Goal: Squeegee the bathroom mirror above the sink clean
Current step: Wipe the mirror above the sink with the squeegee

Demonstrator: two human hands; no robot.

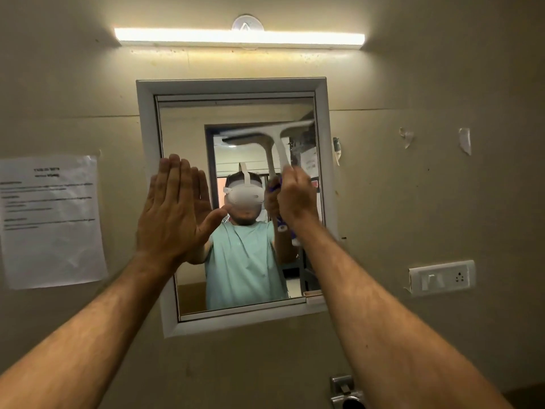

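A mirror in a white frame [147,137] hangs on the beige wall straight ahead. My right hand [296,196] grips the handle of a white squeegee [281,143] with purple on its lower handle. Its blade lies tilted across the upper right of the glass, right end higher, touching the mirror. My left hand [174,208] is flat, fingers together and pointing up, against the mirror's left edge and frame. The glass reflects a person in a pale green top and a white headset.
A lit tube light [239,38] runs above the mirror. A printed paper sheet [51,221] is taped to the wall at left. A white switch and socket plate [442,277] sits at right. A metal tap fitting [346,392] shows at the bottom edge.
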